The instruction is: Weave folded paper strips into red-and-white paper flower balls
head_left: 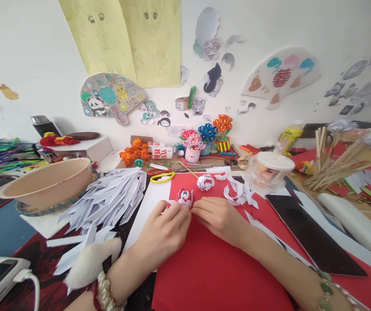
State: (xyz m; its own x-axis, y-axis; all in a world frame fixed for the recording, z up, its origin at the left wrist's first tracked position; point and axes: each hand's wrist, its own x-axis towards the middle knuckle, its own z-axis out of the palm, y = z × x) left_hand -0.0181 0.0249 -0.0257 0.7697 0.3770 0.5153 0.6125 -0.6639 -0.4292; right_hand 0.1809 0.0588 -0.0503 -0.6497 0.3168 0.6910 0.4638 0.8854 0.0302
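Note:
My left hand (pixel 165 231) and my right hand (pixel 219 218) meet at a small rolled red-and-white paper flower (pixel 185 197), with the fingertips of both pinched on its lower edge. The flower sits above a red paper sheet (pixel 218 268) that lies under both hands. A second, whiter paper flower (pixel 205 182) rests on the red sheet just behind. Curled white-and-red paper strips (pixel 239 192) lie to the right of it. My left wrist wears a bead bracelet and a fluffy white charm.
A heap of folded white paper strips (pixel 108 198) lies at left beside a beige bowl (pixel 48 181). Yellow-handled scissors (pixel 162 177), a glue bottle (pixel 162 152), pipe-cleaner flower pots (pixel 205 140), a clear lidded tub (pixel 271 170), wooden sticks (pixel 337 162) and a dark tablet (pixel 311 235) surround the work area.

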